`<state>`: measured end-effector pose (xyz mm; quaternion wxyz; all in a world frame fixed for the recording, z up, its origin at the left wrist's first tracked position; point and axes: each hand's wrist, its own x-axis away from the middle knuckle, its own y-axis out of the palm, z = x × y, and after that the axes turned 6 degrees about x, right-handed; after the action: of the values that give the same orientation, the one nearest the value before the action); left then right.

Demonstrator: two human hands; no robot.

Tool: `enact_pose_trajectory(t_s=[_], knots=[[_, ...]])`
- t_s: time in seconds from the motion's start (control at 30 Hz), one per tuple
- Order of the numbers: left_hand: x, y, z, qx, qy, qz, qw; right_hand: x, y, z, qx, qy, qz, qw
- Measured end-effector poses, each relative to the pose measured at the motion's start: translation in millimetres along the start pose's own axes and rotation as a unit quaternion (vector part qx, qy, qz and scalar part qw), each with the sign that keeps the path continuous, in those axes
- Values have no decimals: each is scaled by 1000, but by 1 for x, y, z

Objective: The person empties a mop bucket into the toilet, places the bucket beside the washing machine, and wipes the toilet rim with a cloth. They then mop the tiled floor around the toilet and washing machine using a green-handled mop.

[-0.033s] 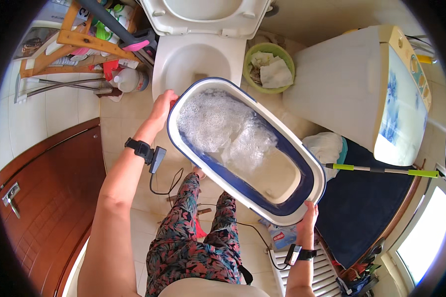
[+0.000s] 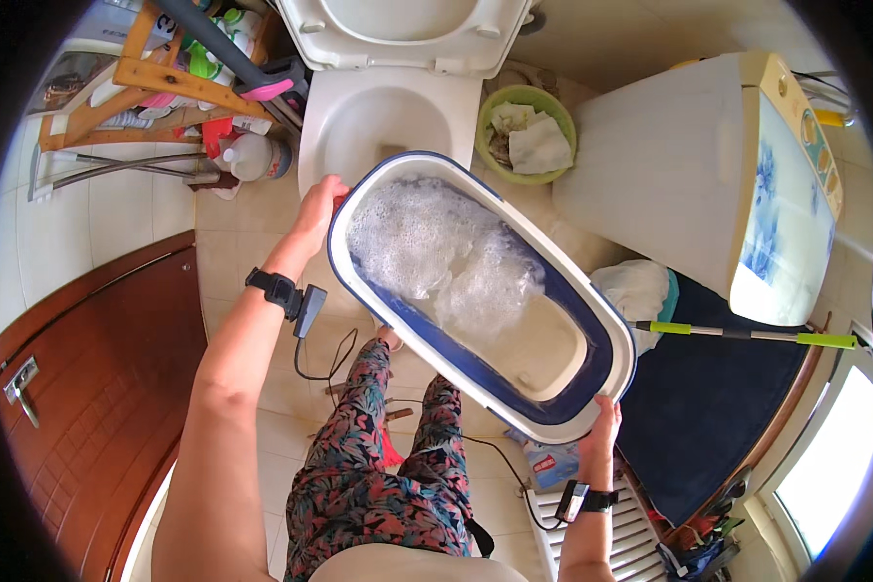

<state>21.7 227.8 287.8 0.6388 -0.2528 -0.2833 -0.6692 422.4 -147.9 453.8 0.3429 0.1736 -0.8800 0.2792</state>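
Washtub (image 2: 603,354): white rim, navy walls, off-white base; suds (image 2: 407,233) whitish. Trousers (image 2: 359,466) in a dark leaf print, coral-pink and grey-teal (busiest pattern here). Wristband (image 2: 274,288) on the left black. Toilet (image 2: 446,92) plain white. Waste bin (image 2: 524,177) pale lime green. Washing machine (image 2: 650,155): whitish side, cream-yellow panel, lid (image 2: 766,213) pale with blue floral motif. Door (image 2: 116,407) reddish brown, its handle (image 2: 21,386) silver. Wooden shelf (image 2: 179,82) orange-brown. Pole (image 2: 827,340) with lime-green grips. Floor tiles (image 2: 231,267) beige.
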Motion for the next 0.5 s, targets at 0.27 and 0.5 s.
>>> enact_pose_trajectory(t_s=[0.27,0.5], knots=[[2,-1,20,62,-31,-15,997,35,9,-20,42,37,13,998],[-7,-8,22,86,-70,9,994,69,27,-43,33,51,7,998]])
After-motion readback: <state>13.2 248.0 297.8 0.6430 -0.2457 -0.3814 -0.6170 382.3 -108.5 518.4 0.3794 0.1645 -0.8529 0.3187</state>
